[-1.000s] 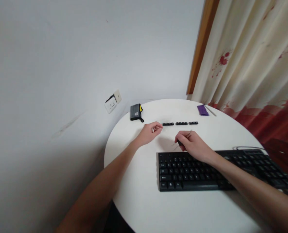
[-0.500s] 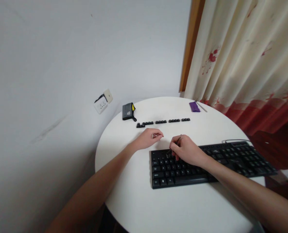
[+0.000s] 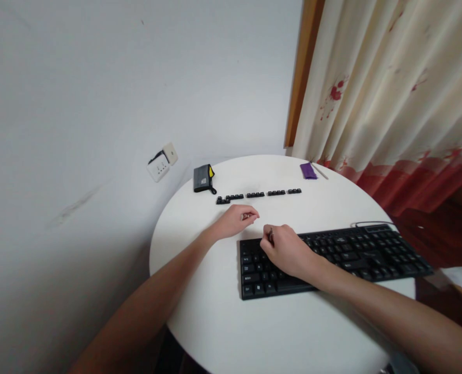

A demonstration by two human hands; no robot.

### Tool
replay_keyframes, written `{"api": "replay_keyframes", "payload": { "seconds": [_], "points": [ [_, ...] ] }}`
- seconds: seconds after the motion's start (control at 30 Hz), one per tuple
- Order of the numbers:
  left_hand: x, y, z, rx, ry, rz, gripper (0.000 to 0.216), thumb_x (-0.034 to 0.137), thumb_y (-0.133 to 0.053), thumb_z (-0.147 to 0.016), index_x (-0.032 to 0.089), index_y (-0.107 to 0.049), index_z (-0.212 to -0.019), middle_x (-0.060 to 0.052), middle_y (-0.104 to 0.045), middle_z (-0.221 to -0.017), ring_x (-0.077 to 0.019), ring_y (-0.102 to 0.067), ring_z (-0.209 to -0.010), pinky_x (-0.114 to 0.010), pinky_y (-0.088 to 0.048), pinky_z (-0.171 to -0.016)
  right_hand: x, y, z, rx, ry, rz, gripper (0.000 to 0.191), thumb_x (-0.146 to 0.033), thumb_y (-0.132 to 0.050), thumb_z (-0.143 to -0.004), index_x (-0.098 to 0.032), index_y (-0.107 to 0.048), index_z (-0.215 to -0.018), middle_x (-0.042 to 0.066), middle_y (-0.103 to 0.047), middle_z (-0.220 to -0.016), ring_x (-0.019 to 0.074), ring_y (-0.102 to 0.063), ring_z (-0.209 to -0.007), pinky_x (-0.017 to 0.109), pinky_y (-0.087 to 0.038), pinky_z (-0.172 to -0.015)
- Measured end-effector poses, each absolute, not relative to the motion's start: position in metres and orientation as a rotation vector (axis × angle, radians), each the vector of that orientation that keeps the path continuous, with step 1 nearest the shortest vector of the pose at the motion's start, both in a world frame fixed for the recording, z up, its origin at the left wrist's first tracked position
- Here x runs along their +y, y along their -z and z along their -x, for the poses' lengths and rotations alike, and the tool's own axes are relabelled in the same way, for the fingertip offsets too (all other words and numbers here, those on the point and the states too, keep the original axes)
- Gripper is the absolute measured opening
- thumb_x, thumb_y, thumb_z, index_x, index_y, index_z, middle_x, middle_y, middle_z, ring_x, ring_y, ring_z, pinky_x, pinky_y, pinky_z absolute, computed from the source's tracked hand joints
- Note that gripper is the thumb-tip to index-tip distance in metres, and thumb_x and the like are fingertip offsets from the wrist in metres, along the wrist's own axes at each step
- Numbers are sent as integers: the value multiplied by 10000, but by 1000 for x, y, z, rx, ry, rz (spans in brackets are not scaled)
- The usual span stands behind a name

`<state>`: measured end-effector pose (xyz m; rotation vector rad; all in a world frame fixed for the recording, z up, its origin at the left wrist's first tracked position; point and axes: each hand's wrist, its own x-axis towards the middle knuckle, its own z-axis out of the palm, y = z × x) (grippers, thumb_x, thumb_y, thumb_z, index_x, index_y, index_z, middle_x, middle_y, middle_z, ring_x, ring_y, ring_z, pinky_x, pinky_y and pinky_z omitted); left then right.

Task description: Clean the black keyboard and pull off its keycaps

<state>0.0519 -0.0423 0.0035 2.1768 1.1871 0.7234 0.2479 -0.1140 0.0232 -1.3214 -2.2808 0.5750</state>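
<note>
My right hand (image 3: 287,249) is closed around a thin wire keycap puller (image 3: 270,235), mostly hidden by the fingers. It is over the upper left part of a black keyboard (image 3: 347,254), whose top row of keys looks partly bare there. My left hand (image 3: 238,219) rests just beyond the keyboard's left end, its fingers curled together. Something small and pale shows between those fingers, too small to name. Farther back, loose black keycaps (image 3: 255,195) lie in a row of short groups, with a few doubled up at the left end.
A white round table (image 3: 199,249) carries everything. At its back left lies a grey pouch (image 3: 202,179) with a yellow edge; at the back right are a purple packet (image 3: 307,171) and a thin stick (image 3: 319,171). A wall socket (image 3: 158,167) and a curtain (image 3: 371,93) stand beyond.
My right hand has shifted left and turned, so its fist now covers the keyboard's upper left keys and more of the keycap puller. My left hand stays nearly in place. The view moved slightly.
</note>
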Motion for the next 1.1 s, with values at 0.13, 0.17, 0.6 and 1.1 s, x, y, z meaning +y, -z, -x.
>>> {"api": "replay_keyframes", "payload": {
  "seconds": [0.13,0.17,0.6,1.1],
  "points": [
    [-42,-2,-51,1184,-731,-2183,211,280,-533,-889,191,-719,-932,-31,-708,-863,-161,-610,-790,-263,-451,-720,-104,-24,-254,-2202,-741,1332,200,-147,-465,-823,-199,-480,-631,11,-585,-570,123,-509,-524,249,-325,-558],
    [-41,-2,-51,1183,-731,-2186,214,283,-533,-890,187,-719,-934,-32,-707,-861,-161,-608,-788,-263,-449,-719,-102,-24,-255,-2192,-808,1326,195,-150,-459,-824,-198,-486,-637,5,-584,-552,119,-519,-505,241,-337,-547],
    [-41,-1,-50,1136,-745,-2223,218,277,-550,-893,155,-723,-943,-40,-712,-866,-147,-598,-764,-253,-426,-694,-91,-7,-260,-1952,-1411,1227,139,-171,-442,-799,-187,-543,-704,-13,-605,-526,126,-590,-394,182,-370,-349],
    [-44,-1,-53,1094,-716,-2153,216,298,-579,-887,150,-727,-942,-45,-718,-845,-149,-604,-757,-251,-426,-679,-76,-16,-269,-1689,-1672,1170,158,-170,-457,-747,-161,-576,-644,17,-620,-483,108,-558,-364,167,-344,-330]
  ]
}}
